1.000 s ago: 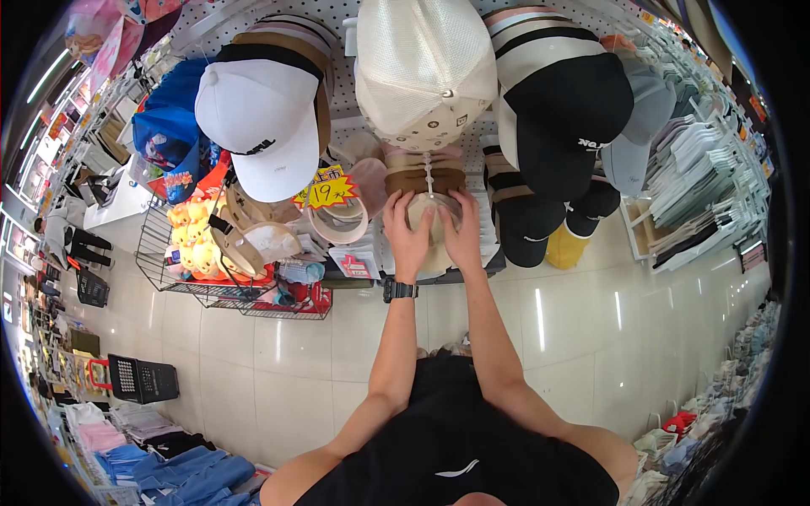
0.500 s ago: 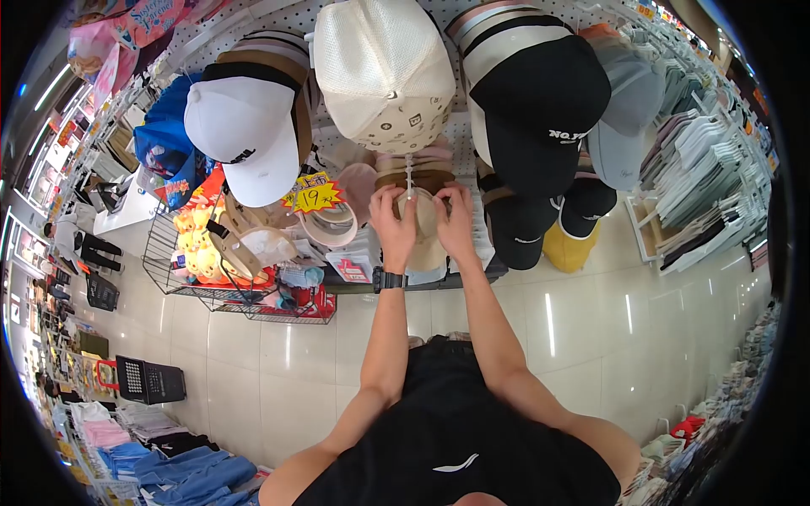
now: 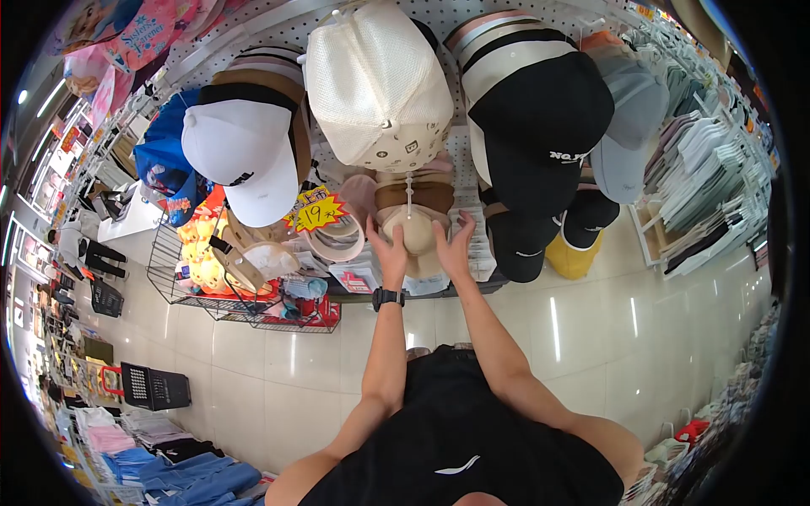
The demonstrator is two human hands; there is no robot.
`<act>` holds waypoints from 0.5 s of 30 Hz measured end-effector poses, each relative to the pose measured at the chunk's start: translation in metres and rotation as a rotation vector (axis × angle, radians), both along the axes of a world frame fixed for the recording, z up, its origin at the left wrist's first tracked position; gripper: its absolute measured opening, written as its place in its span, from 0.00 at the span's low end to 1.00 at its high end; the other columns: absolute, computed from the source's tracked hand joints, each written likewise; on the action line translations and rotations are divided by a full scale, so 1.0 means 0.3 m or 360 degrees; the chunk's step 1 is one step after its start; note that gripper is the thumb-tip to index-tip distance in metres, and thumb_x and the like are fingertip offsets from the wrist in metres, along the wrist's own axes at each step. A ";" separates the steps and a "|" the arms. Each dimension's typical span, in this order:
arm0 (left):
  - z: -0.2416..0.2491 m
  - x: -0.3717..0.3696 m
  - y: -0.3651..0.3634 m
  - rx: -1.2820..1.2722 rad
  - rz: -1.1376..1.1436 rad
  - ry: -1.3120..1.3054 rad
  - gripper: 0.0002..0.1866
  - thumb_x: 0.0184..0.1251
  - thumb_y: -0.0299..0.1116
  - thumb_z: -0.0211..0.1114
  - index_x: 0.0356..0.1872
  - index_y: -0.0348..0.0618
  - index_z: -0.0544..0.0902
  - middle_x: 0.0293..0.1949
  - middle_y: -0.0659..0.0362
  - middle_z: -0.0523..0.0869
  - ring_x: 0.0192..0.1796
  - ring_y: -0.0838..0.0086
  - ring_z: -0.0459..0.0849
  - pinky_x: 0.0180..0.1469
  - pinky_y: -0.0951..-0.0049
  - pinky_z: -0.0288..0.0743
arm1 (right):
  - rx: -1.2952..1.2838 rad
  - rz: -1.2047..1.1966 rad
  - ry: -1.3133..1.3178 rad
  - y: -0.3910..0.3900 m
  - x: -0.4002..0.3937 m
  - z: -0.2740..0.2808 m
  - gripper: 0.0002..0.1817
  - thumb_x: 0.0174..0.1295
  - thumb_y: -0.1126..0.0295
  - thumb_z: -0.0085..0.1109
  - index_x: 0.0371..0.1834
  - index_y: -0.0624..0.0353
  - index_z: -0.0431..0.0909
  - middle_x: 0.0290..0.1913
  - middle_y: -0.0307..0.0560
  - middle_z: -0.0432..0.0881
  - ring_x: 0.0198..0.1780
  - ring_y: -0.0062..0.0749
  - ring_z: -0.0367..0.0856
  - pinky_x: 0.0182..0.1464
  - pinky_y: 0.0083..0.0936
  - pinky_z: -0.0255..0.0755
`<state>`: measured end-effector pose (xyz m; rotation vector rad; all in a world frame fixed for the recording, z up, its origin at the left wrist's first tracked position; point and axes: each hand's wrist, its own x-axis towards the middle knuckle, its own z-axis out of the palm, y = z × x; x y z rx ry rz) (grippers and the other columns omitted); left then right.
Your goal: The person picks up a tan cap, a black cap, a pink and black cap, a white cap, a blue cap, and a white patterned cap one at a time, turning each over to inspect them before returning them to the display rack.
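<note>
1. Cap (image 3: 418, 232), beige and domed, sits between the two hands in the head view, the only view I have; it lies in front of a brown cap (image 3: 434, 196), near the lower end of a thin white strip (image 3: 410, 196), and below a white mesh cap (image 3: 380, 88).
2. From my distant seat I judge it light and soft, probably fabric, with somewhat more stiffness in the brim; I expect little risk of breakage, though hard pressure could dent the crown; I would take hold at the crown's lower sides or the brim's edges.
3. Left hand (image 3: 386, 253): I see the thumb by the crown's left side, the other fingers parted and splayed outward; no closed grip shows.
4. Right hand (image 3: 454, 249): its thumb is by the opposite side, its fingers spread wide near white packets (image 3: 483, 257); I cannot tell whether either thumb presses the fabric.
</note>
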<state>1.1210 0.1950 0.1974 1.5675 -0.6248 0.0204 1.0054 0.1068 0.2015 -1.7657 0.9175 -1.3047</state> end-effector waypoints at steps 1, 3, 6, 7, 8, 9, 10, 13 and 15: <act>-0.029 -0.001 0.010 -0.0039 -0.0074 0.0155 0.39 0.82 0.44 0.60 0.82 0.34 0.52 0.79 0.39 0.61 0.80 0.56 0.63 0.80 0.60 0.55 | 0.0157 0.0074 -0.0041 0.007 -0.004 -0.041 0.44 0.67 0.55 0.71 0.73 0.68 0.55 0.68 0.68 0.63 0.69 0.59 0.65 0.74 0.51 0.58; -0.072 -0.020 0.033 -0.0070 -0.0158 0.0362 0.39 0.84 0.47 0.56 0.82 0.34 0.51 0.80 0.41 0.60 0.80 0.57 0.62 0.80 0.60 0.55 | 0.0326 0.0138 -0.0079 0.013 -0.013 -0.132 0.49 0.65 0.53 0.73 0.77 0.68 0.50 0.71 0.70 0.60 0.72 0.60 0.64 0.75 0.51 0.58; -0.119 -0.039 0.059 -0.0107 -0.0273 0.0685 0.39 0.85 0.53 0.51 0.83 0.37 0.51 0.81 0.45 0.59 0.81 0.59 0.61 0.79 0.61 0.57 | 0.0538 0.0352 -0.0051 0.026 -0.036 -0.201 0.50 0.70 0.57 0.69 0.80 0.67 0.42 0.76 0.66 0.60 0.74 0.50 0.65 0.74 0.43 0.63; -0.139 -0.035 0.065 -0.0116 -0.0299 0.0798 0.40 0.85 0.56 0.50 0.84 0.40 0.51 0.81 0.48 0.60 0.81 0.60 0.61 0.78 0.61 0.59 | 0.0688 0.0471 -0.0130 0.036 -0.049 -0.187 0.51 0.70 0.56 0.69 0.81 0.66 0.40 0.75 0.65 0.62 0.74 0.48 0.66 0.74 0.42 0.63; -0.158 -0.027 0.073 -0.0110 -0.0306 0.0801 0.40 0.85 0.56 0.50 0.84 0.40 0.51 0.81 0.48 0.60 0.81 0.60 0.61 0.78 0.61 0.59 | 0.0837 0.0592 -0.0211 0.043 -0.058 -0.172 0.52 0.71 0.56 0.69 0.81 0.65 0.39 0.74 0.65 0.64 0.73 0.47 0.68 0.74 0.41 0.64; -0.164 -0.019 0.081 -0.0105 -0.0327 0.0898 0.41 0.84 0.59 0.50 0.84 0.43 0.51 0.81 0.50 0.60 0.81 0.61 0.61 0.78 0.59 0.61 | 0.0839 0.0586 -0.0211 0.041 -0.063 -0.179 0.52 0.71 0.56 0.69 0.81 0.65 0.39 0.74 0.65 0.64 0.73 0.47 0.68 0.74 0.41 0.64; -0.169 -0.016 0.085 -0.0102 -0.0348 0.0994 0.41 0.83 0.61 0.51 0.84 0.45 0.52 0.81 0.52 0.60 0.81 0.62 0.61 0.77 0.57 0.62 | 0.0932 0.0594 -0.0220 0.036 -0.068 -0.185 0.52 0.71 0.55 0.69 0.82 0.63 0.39 0.73 0.65 0.66 0.72 0.47 0.69 0.74 0.40 0.65; -0.127 -0.046 0.105 -0.0052 -0.0387 0.1098 0.41 0.81 0.62 0.53 0.83 0.48 0.56 0.80 0.54 0.63 0.80 0.63 0.62 0.75 0.53 0.64 | 0.1072 0.0594 -0.0208 0.033 -0.089 -0.153 0.50 0.70 0.54 0.70 0.82 0.61 0.43 0.73 0.64 0.68 0.71 0.45 0.71 0.71 0.37 0.68; -0.127 -0.049 0.115 -0.0048 -0.0388 0.1118 0.39 0.81 0.62 0.54 0.80 0.48 0.60 0.78 0.55 0.66 0.79 0.64 0.65 0.74 0.53 0.65 | 0.1121 0.0588 -0.0182 0.035 -0.098 -0.137 0.49 0.70 0.54 0.71 0.81 0.60 0.47 0.73 0.63 0.68 0.70 0.44 0.72 0.70 0.36 0.70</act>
